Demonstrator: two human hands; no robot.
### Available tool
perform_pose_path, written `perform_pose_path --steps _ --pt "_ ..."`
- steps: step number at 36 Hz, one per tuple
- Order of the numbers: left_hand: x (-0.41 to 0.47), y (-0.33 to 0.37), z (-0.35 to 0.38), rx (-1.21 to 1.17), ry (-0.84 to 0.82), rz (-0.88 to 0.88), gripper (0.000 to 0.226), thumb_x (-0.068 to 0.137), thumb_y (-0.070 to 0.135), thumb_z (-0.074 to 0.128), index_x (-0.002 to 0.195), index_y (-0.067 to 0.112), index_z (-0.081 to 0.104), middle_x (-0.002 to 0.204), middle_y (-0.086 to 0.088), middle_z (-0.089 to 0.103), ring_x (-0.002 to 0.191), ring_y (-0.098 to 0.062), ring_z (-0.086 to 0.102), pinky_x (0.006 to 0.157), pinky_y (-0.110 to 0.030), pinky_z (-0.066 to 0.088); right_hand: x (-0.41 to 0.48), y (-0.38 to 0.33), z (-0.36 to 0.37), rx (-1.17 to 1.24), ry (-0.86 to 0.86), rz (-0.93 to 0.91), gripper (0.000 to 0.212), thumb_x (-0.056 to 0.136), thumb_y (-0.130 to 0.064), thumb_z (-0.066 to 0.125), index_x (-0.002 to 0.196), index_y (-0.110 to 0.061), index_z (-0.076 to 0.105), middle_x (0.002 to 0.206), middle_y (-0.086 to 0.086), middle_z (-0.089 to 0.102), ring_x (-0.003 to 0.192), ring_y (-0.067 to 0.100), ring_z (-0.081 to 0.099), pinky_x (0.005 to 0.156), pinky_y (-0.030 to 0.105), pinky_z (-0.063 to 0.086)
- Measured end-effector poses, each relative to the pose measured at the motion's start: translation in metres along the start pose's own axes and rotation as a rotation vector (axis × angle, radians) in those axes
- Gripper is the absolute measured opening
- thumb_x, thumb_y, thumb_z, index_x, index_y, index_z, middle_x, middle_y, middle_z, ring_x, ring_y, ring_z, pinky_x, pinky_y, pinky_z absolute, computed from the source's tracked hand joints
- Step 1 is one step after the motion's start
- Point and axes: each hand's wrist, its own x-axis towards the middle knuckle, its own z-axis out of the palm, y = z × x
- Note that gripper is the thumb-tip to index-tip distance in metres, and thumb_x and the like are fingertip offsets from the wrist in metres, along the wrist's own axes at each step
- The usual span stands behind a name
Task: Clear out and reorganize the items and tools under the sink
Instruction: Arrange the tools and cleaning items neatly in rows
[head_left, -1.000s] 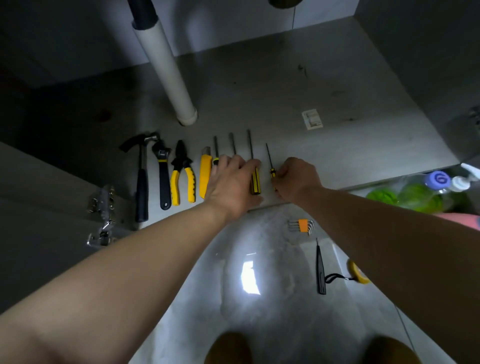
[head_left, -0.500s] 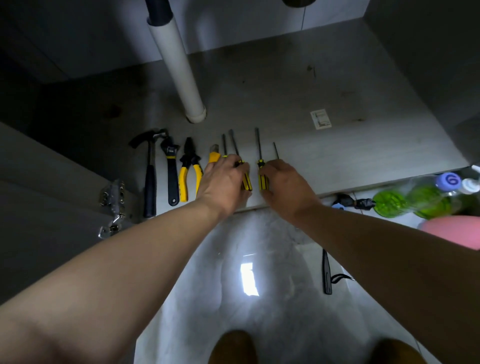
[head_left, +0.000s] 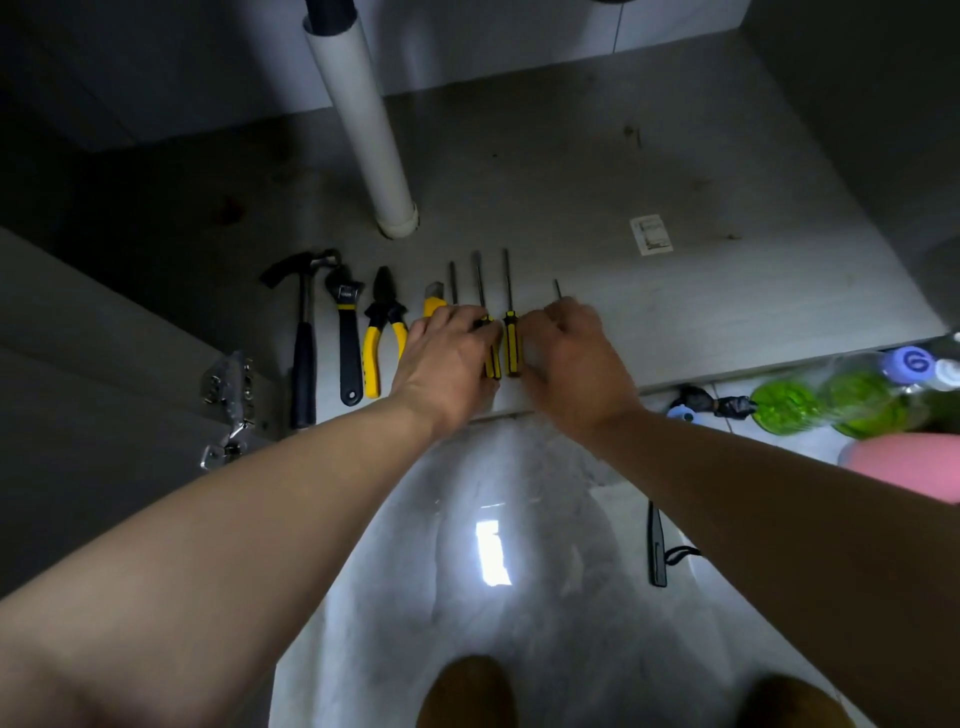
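Observation:
A row of tools lies on the grey cabinet floor (head_left: 727, 291): a hammer (head_left: 304, 338), an adjustable wrench (head_left: 345, 332), yellow pliers (head_left: 384, 332), a yellow utility knife (head_left: 432, 304) and several yellow-and-black screwdrivers. My left hand (head_left: 447, 358) lies over the knife and the left screwdrivers, fingertips touching one handle (head_left: 491, 364). A long screwdriver (head_left: 511, 343) shows between my hands. My right hand (head_left: 571, 358) curls over the small screwdriver, and only its tip (head_left: 557, 288) pokes out past the fingers.
A white drain pipe (head_left: 374, 145) stands behind the tools. A door hinge (head_left: 228, 395) sits at the left and a paper label (head_left: 651, 235) at the right. Green bottles (head_left: 810, 400), a pink object (head_left: 909, 462) and a black strapped tool (head_left: 657, 545) are on the tiled floor.
My right hand has slid right off the long screwdriver, whose handle now shows between my hands. My left hand stays over the left screwdrivers. The view has tilted slightly.

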Motion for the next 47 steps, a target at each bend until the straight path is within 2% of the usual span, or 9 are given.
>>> perform_pose_path --steps 2,6,15,30,34,40,43,45,47 --pt "-0.001 0.0 0.001 -0.021 0.006 -0.006 0.071 0.082 0.037 0.073 0.147 0.028 0.046 0.153 0.001 0.041 0.141 -0.026 0.033 0.111 -0.041 0.028 -0.007 0.009 -0.005 -0.098 0.072 0.051 0.04 0.083 -0.018 0.062 0.122 -0.012 0.056 0.114 0.013 0.048 0.104 0.029 0.047 0.075 0.04 0.052" --pt "-0.001 0.003 0.003 -0.071 0.039 0.007 0.085 0.081 0.044 0.073 0.155 0.033 0.032 0.15 0.002 0.041 0.14 -0.024 0.033 0.112 -0.039 0.026 -0.014 0.023 -0.009 -0.053 -0.004 0.225 0.042 0.085 -0.015 0.06 0.122 -0.009 0.043 0.117 0.015 0.044 0.088 0.031 0.051 0.069 0.035 0.043" --pt "0.009 0.008 0.007 -0.014 0.038 0.051 0.068 0.087 0.049 0.067 0.149 0.038 0.043 0.148 0.009 0.049 0.14 -0.022 0.034 0.111 -0.039 0.027 -0.005 0.012 0.005 0.077 -0.059 0.333 0.033 0.091 0.0 0.051 0.123 -0.004 0.044 0.12 0.019 0.048 0.099 0.04 0.057 0.074 0.034 0.039" --pt "0.01 0.011 0.01 -0.03 0.052 0.047 0.069 0.084 0.052 0.07 0.147 0.035 0.046 0.144 0.005 0.049 0.138 -0.024 0.035 0.111 -0.039 0.027 0.001 0.015 0.011 0.142 -0.092 0.26 0.036 0.089 -0.014 0.062 0.121 -0.011 0.048 0.119 0.013 0.052 0.102 0.035 0.059 0.074 0.031 0.04" --pt "0.001 0.02 0.003 -0.018 0.101 0.056 0.073 0.084 0.049 0.072 0.148 0.03 0.045 0.143 -0.002 0.046 0.137 -0.027 0.035 0.111 -0.038 0.028 -0.008 0.032 -0.012 0.159 -0.097 0.14 0.039 0.088 -0.021 0.066 0.122 -0.012 0.048 0.106 0.006 0.054 0.093 0.03 0.058 0.073 0.03 0.04" --pt "-0.032 0.069 0.011 0.058 0.385 0.431 0.031 0.09 0.028 0.062 0.119 0.017 0.065 0.115 -0.008 0.06 0.107 -0.032 0.053 0.085 -0.041 0.042 -0.037 0.072 -0.067 -0.051 -0.278 -0.043 0.01 0.086 -0.024 0.061 0.094 -0.017 0.061 0.08 0.002 0.064 0.079 0.03 0.063 0.072 0.04 0.053" --pt "-0.046 0.095 0.034 -0.029 0.197 0.616 0.022 0.089 0.018 0.062 0.112 0.017 0.062 0.108 -0.006 0.057 0.096 -0.028 0.055 0.074 -0.037 0.043 -0.058 0.091 -0.075 -0.166 -0.48 -0.038 0.009 0.088 -0.027 0.06 0.083 -0.02 0.06 0.077 0.0 0.064 0.079 0.029 0.066 0.071 0.036 0.051" --pt "-0.052 0.107 0.053 -0.127 -0.041 0.585 0.033 0.091 0.016 0.057 0.124 0.022 0.056 0.114 -0.004 0.052 0.098 -0.025 0.054 0.073 -0.035 0.049 -0.074 0.103 -0.07 -0.212 -0.596 -0.036 0.01 0.089 -0.024 0.06 0.084 -0.017 0.064 0.081 -0.001 0.066 0.084 0.026 0.068 0.073 0.032 0.047" --pt "-0.053 0.113 0.072 -0.211 -0.226 0.506 0.052 0.092 0.011 0.053 0.141 0.028 0.049 0.127 -0.005 0.048 0.109 -0.025 0.051 0.083 -0.037 0.051 -0.092 0.113 -0.059 -0.236 -0.676 -0.023 0.013 0.09 -0.021 0.06 0.093 -0.012 0.07 0.094 0.003 0.07 0.094 0.024 0.068 0.079 0.028 0.047"
